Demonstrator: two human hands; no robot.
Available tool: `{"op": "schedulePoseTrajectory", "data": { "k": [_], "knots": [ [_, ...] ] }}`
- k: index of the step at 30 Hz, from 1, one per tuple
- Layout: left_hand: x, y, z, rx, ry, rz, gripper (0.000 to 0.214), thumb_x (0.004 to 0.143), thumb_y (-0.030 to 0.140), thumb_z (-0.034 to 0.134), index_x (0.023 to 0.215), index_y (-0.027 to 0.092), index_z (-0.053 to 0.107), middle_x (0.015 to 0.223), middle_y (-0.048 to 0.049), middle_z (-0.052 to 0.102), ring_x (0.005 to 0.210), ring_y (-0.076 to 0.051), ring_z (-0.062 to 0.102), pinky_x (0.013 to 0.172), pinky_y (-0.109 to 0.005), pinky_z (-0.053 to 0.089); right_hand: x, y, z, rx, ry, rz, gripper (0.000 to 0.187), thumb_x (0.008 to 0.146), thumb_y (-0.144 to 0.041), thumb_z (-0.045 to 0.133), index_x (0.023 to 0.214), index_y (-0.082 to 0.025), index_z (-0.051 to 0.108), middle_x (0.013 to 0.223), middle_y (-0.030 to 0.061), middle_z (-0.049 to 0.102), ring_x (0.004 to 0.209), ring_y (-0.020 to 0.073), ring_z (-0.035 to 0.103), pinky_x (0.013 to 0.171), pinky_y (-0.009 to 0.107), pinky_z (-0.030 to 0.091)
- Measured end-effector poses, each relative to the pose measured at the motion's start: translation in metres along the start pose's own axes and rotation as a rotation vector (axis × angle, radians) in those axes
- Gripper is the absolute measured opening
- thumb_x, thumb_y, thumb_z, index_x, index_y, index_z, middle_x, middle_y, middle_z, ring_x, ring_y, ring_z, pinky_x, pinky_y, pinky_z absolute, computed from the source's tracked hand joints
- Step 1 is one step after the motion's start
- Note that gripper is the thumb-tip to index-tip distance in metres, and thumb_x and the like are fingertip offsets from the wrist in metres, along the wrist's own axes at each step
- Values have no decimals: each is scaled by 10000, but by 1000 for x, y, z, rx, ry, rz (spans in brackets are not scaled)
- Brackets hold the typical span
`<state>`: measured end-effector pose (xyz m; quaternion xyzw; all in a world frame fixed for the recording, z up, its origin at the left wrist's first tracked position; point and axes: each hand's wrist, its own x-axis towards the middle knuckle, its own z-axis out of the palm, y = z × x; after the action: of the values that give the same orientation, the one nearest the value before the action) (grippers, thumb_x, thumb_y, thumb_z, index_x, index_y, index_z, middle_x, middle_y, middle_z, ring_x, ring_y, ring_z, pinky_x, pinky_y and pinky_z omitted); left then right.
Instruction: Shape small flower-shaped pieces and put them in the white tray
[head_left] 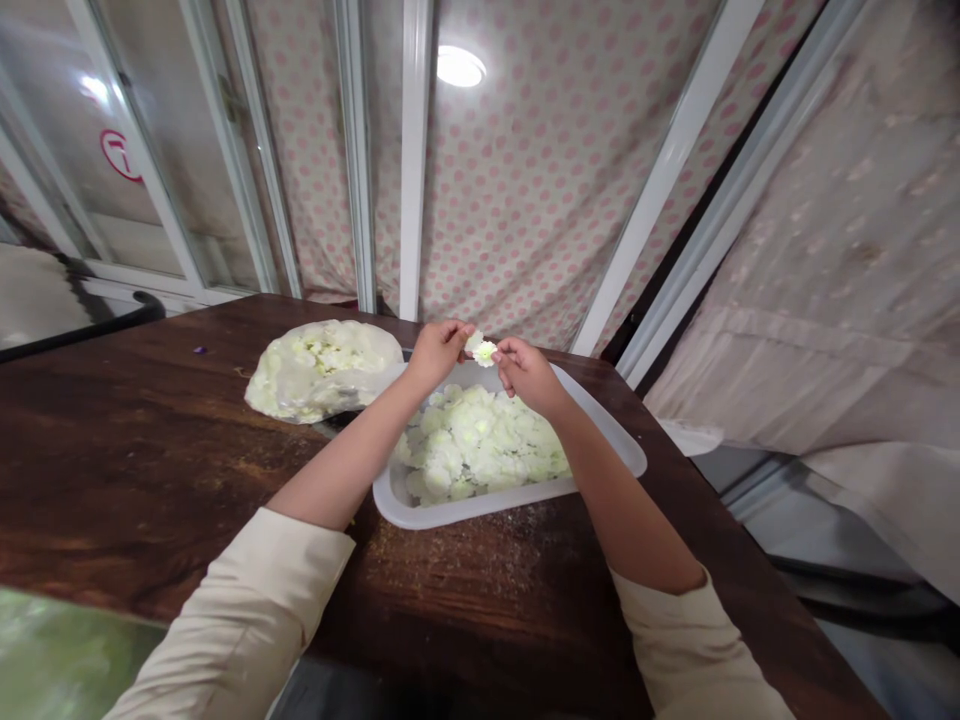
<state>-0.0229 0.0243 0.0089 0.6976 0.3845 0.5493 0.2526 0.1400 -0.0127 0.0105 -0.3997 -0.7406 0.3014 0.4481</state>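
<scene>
Above the far side of a white plastic tray (pixel 420 515), my two hands meet over a small white flower (pixel 484 353) with a yellow-green centre. My left hand (pixel 441 352) has thumb and fingers pinched on a pale petal piece at the flower's left side. At the opposite edge, my right hand (pixel 529 376) grips the flower between thumb and fingertips. Whether it is one flower or two petal layers, I cannot tell. A heap of similar white-green flower heads (pixel 480 440) lies in the tray, below both hands.
A clear plastic bag (pixel 274 385) of white-green flower pieces lies left of the tray on the dark wooden table (pixel 135 470). A blurred pale-green bag (pixel 60 660) is at lower left. Behind the table stand framed glass panels with a pink-dotted curtain (pixel 517 200).
</scene>
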Motion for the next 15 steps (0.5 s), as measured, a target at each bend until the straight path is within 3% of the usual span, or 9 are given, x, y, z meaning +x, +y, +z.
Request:
{"op": "schedulePoseTrajectory", "data": {
  "k": [2,5,8,12,15],
  "knots": [
    [1,-5,-1,42,7,-51,305,805,388,496,660,140,597,489,15,520,496,-107,484,536,-230,370,1,2,-1,-11,26,9,168,838,-356,484,793,-205,426,437,-90,415,363,78,373,399,199,314],
    [2,-7,1,8,-88,-145,342,813,426,486,727,132,637,641,-31,628,580,-129,538,573,-245,393,1,3,-1,-26,64,18,165,843,-348,483,785,-206,423,432,-88,413,360,79,375,395,196,315],
    [-1,-4,3,-93,-142,-129,418,800,513,480,807,133,652,784,-57,664,671,-136,566,613,-244,410,2,3,-2,-35,65,31,153,845,-329,479,776,-205,423,427,-89,409,358,79,376,388,192,315],
    [-4,5,2,-108,-148,-40,397,693,521,618,754,129,629,654,-14,587,600,-100,486,575,-223,373,1,2,-1,-54,42,33,145,836,-323,491,779,-206,428,444,-85,423,369,80,387,396,193,331],
    [-5,8,0,-41,-140,-13,367,691,492,628,691,127,604,562,18,490,531,-76,394,519,-217,308,1,1,-1,-43,22,11,136,837,-319,479,782,-208,423,442,-86,415,372,83,385,397,195,332]
  ]
}}
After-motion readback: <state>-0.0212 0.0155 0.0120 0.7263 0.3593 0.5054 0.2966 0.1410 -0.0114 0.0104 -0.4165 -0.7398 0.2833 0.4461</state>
